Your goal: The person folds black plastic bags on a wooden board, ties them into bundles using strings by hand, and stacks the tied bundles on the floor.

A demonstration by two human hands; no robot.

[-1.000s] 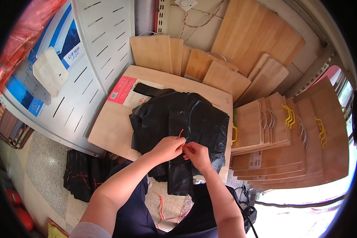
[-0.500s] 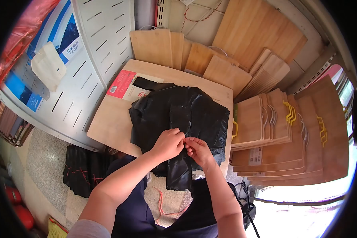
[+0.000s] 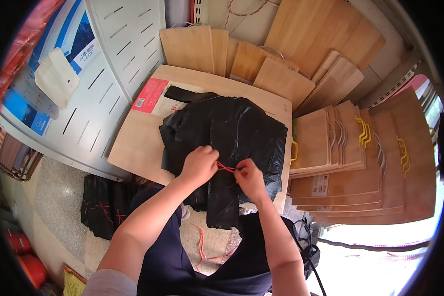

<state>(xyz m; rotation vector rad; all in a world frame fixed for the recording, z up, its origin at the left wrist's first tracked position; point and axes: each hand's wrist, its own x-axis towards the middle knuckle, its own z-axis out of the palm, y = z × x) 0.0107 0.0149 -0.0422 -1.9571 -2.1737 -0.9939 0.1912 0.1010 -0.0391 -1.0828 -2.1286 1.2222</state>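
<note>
Red string (image 3: 226, 167) spans the short gap between the two hands, its strands crossing near the middle, above a bundle of black plastic bags (image 3: 254, 126); whether it touches the plastic there, I cannot tell. Its long axis runs sideways, dipping slightly from the left hand (image 3: 200, 165) toward the right hand (image 3: 250, 180). The left hand, farther from the lap, has its fingers curled in and pinches one end; the right hand, nearer the lap, pinches the other end between thumb and fingertips. Both sit about equally close to the crossing.

Directly under the grip, a folded black strip (image 3: 223, 204) runs the other way, from beyond the hands back past the near edge of the pale wooden board (image 3: 133, 143), so string and strip lie roughly at right angles. The bundle rests on that board. Low to the left of the grip is another pile of black bags (image 3: 96, 207) (red strands show across it too), and well to the right stand cutting boards (image 3: 313, 140).
</note>
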